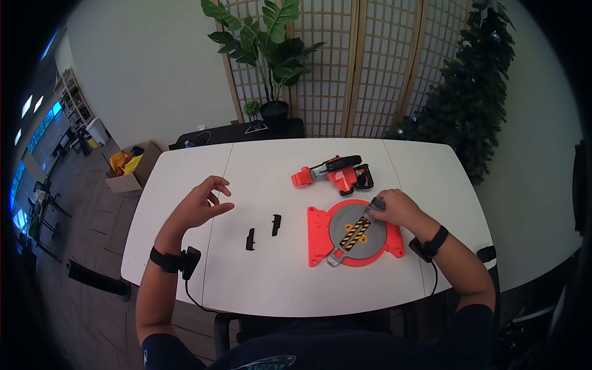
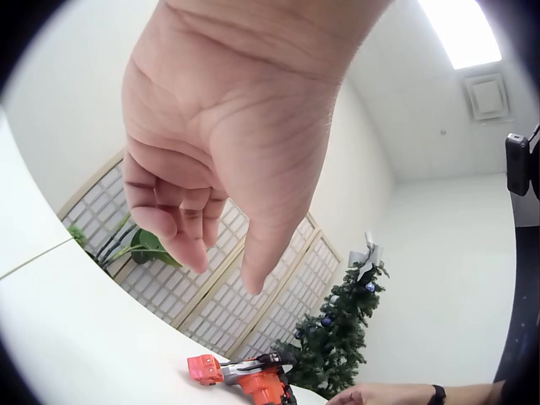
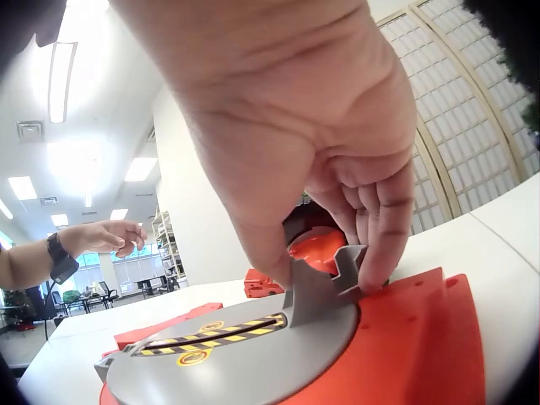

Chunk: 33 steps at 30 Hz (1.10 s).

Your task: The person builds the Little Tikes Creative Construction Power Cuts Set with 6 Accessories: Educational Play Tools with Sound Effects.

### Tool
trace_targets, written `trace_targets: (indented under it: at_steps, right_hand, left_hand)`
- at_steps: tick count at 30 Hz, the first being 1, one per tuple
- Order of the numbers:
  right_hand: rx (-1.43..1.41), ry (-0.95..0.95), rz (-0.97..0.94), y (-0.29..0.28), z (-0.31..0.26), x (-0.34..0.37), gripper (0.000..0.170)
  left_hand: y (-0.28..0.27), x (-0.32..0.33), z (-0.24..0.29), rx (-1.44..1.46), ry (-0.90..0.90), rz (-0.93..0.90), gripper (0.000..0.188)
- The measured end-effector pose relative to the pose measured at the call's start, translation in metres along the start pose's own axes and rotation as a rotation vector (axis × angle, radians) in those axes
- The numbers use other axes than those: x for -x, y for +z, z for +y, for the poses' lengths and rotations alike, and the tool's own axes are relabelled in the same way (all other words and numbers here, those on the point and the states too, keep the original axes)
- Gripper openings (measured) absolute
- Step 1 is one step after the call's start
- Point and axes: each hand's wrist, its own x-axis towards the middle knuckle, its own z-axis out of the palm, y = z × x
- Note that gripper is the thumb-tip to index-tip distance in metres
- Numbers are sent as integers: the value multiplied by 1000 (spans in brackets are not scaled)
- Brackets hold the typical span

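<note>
White table (image 1: 277,290), right hand (image 3: 295,152) pinching the gray bracket (image 3: 316,291) on the round base (image 3: 245,363), left hand (image 1: 200,203) hovering loosely open.

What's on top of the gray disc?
A striped strip, two round yellow stickers and, near one edge, an upright gray bracket. The right hand pinches it; what its fingers cover can't be seen.
</note>
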Motion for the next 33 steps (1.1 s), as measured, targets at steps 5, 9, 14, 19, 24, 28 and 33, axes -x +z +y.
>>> trace_targets:
  at_steps: [5,9,14,19,24,28,33]
  right_hand:
    - [-63,-36,81,4,0,-2,54]
    - [-95,-52,90,4,-3,-5,54]
    - [-137,-127,178,2,-8,-6,52]
    - [-162,-104,136,0,-9,-10,52]
    - [-194,-85,113,-1,-10,-10,52]
    - [-187,-108,96,1,-2,-14,57]
    - [-357,-76,55,-5,31,-41,49]
  left_hand:
    - [2,0,0,15,-3,-11,50]
    - [5,-4,0,26,12,-12,50]
    - [8,-7,0,26,21,-21,49]
    - [11,-11,4,14,25,-34,47]
    - [12,-13,6,2,23,-38,47]
    - [14,-17,3,-8,23,-47,47]
    - [14,-24,4,-7,22,-53,46]
